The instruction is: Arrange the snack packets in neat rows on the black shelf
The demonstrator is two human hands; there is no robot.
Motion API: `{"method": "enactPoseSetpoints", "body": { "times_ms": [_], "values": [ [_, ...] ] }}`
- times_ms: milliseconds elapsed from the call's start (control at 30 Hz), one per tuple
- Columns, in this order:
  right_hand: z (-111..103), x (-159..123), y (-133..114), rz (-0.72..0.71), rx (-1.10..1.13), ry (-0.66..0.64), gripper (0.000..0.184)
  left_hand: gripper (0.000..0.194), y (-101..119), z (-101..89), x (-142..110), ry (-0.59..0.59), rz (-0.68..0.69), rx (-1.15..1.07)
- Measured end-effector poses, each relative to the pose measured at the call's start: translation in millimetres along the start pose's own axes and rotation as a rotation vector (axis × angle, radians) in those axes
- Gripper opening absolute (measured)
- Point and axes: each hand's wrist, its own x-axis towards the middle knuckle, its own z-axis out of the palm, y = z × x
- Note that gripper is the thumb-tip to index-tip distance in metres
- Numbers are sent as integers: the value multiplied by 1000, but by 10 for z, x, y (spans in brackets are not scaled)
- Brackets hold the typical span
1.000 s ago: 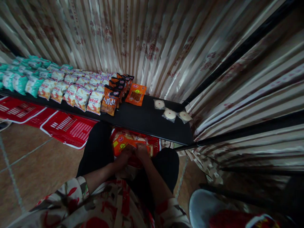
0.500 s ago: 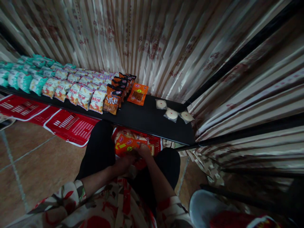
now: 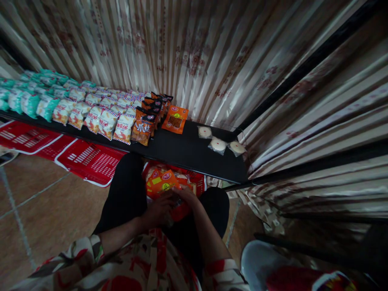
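Orange packet (image 3: 165,181), red logo above yellow spot; hands (image 3: 158,209) closed on lower part, fingers curled.

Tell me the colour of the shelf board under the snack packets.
The shelf board is black, best seen in the head view.

Dim, uneven light. Striped, pleated curtain (image 3: 194,52) with dark reddish floral print behind a long, narrow black bench (image 3: 188,149). Dark bars (image 3: 281,87) cross the curtain on the right, running at a slant. Floor (image 3: 57,202) of brownish tiles, pale grout lines.
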Motion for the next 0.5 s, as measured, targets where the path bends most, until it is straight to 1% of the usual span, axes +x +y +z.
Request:
{"method": "enactPoseSetpoints", "body": {
  "times_ms": [67,167,233,333,433,500],
  "values": [
    [-1,-24,-15,49,91,-91,38,22,4,-17,-10,44,11,32],
    [-24,-60,-39,30,222,-157,43,23,34,-43,-29,83,-6,88],
    [-41,-82,-58,22,229,-174,46,23,65,-64,-45,94,-50,123],
    [-48,-114,-99,16,218,-202,44,22,106,-92,-62,133,-157,172],
    [-33,-146,-151,-10,235,-200,41,38,126,-110,-64,219,-250,224],
    [-22,-164,-183,-23,263,-188,40,44,131,-116,-57,274,-298,240]
  ]
}}
